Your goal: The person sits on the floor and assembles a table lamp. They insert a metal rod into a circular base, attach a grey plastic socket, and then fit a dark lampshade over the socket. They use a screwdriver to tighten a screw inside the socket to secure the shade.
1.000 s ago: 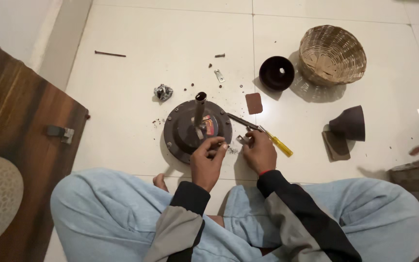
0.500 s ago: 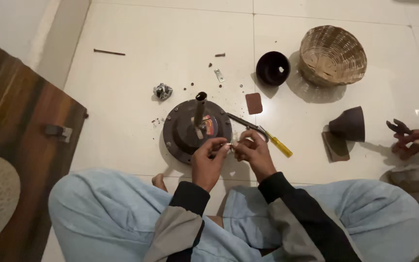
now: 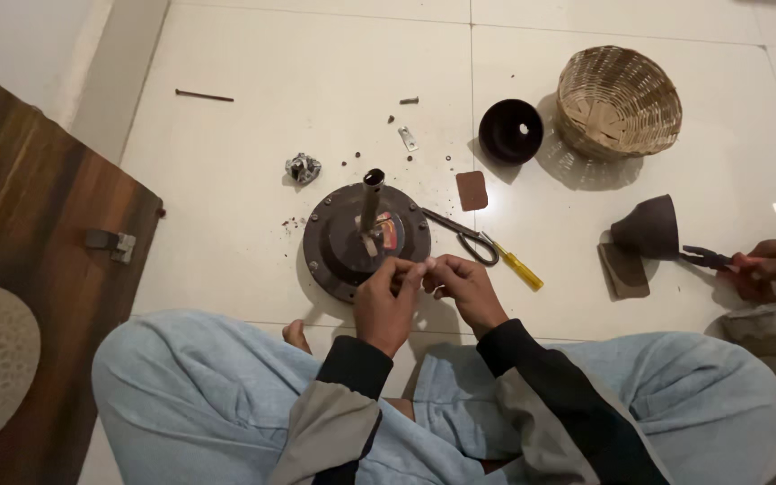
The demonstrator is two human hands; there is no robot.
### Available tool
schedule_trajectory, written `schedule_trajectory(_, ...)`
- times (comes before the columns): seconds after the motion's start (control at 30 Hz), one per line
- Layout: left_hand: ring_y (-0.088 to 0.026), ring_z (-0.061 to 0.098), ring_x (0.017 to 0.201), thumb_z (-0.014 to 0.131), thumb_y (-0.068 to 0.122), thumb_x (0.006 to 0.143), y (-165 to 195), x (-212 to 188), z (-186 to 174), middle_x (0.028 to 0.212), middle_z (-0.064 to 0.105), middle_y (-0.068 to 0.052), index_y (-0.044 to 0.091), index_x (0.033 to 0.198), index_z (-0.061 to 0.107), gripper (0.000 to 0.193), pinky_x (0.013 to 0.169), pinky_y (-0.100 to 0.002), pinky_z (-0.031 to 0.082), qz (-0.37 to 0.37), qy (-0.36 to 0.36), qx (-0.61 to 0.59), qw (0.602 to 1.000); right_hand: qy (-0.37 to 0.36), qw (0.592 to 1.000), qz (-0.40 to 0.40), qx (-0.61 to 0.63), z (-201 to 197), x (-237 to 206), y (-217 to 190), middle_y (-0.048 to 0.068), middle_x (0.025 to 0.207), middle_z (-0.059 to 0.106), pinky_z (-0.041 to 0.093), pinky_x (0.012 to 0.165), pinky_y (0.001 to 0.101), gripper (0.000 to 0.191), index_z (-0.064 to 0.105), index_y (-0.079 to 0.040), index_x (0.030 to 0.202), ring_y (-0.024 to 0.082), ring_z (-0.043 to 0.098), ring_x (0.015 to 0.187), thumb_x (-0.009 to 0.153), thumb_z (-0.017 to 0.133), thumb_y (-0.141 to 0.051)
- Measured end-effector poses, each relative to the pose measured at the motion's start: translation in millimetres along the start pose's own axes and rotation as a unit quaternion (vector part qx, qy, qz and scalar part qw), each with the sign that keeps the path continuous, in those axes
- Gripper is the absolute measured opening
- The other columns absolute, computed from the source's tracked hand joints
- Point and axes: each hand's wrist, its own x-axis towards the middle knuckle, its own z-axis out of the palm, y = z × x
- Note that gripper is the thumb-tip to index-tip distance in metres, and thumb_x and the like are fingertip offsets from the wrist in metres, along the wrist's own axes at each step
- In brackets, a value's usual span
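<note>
A round dark metal motor housing (image 3: 352, 241) with an upright shaft lies on the white tile floor in front of my crossed legs. My left hand (image 3: 386, 301) and my right hand (image 3: 460, 286) meet at its near right edge, fingertips pinched together on something small and pale that I cannot make out. Scissors (image 3: 460, 235) and a yellow-handled screwdriver (image 3: 515, 266) lie just beyond my right hand.
A woven basket (image 3: 620, 103), a black cup-shaped part (image 3: 510, 130), a brown square pad (image 3: 471, 190) and a dark cone-shaped cover (image 3: 647, 228) lie at the right. Another person's hand (image 3: 770, 260) holds pliers at the right edge. A wooden door (image 3: 29, 260) lies at the left. Small screws and a crumpled foil scrap (image 3: 302, 167) are scattered.
My hands have come closer together at the housing's near edge. The other person's hand at the right has moved in with pliers toward the dark cone.
</note>
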Motion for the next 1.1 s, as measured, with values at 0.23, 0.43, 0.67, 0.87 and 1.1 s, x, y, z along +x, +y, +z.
schedule_trajectory(0.23, -0.015, 0.070, 0.069, 0.065, 0.030, 0.097, 0, 1, 2, 0.082, 0.074, -0.007, 0.003, 0.101, 0.069, 0.028, 0.062, -0.033, 0.055, 0.064, 0.021, -0.081, 0.994, 0.008, 0.999, -0.033, -0.012, 4, -3, -10, 0.001, 0.089, 0.074, 0.051, 0.070, 0.0252, 0.024, 0.076, -0.002, 0.105, 0.007, 0.063, 0.078, 0.096, 0.071, -0.024)
schedule_trajectory(0.43, -0.018, 0.067, 0.067, 0.066, 0.029, 0.102, -8, 2, 6, 0.076, 0.071, -0.010, 0.001, 0.095, 0.069, 0.029, 0.063, -0.033, 0.053, 0.017, 0.016, -0.022, 0.999, 0.017, 0.999, -0.039, 0.005, 3, -6, -12, 0.002, 0.090, 0.074, 0.051, 0.072, 0.0255, 0.022, 0.076, -0.001, 0.105, 0.008, 0.062, 0.078, 0.094, 0.073, -0.019)
schedule_trajectory(0.67, -0.015, 0.070, 0.068, 0.065, 0.028, 0.096, -6, -1, 7, 0.079, 0.073, -0.007, 0.004, 0.101, 0.069, 0.024, 0.064, -0.031, 0.055, 0.048, 0.018, -0.066, 0.996, 0.039, 0.998, -0.013, 0.056, -1, -6, -10, 0.001, 0.092, 0.073, 0.051, 0.073, 0.0258, 0.021, 0.075, -0.002, 0.106, 0.008, 0.062, 0.079, 0.091, 0.076, -0.017)
schedule_trajectory(0.87, -0.017, 0.069, 0.068, 0.065, 0.031, 0.099, -4, 2, 6, 0.078, 0.073, -0.008, 0.003, 0.100, 0.068, 0.028, 0.064, -0.033, 0.054, 0.023, -0.002, -0.074, 0.997, 0.011, 0.999, -0.038, 0.017, 0, -8, -14, 0.001, 0.092, 0.073, 0.052, 0.075, 0.0264, 0.020, 0.075, -0.002, 0.106, 0.008, 0.064, 0.083, 0.091, 0.077, -0.015)
schedule_trajectory(1.1, -0.022, 0.064, 0.060, 0.069, 0.036, 0.100, 2, 0, 0, 0.067, 0.068, -0.011, 0.001, 0.085, 0.071, 0.039, 0.061, -0.037, 0.050, -0.003, 0.030, 0.043, 0.999, -0.011, 0.999, -0.049, 0.006, 4, -13, -19, 0.002, 0.094, 0.075, 0.053, 0.078, 0.0269, 0.022, 0.075, -0.002, 0.108, 0.008, 0.066, 0.086, 0.087, 0.078, -0.012)
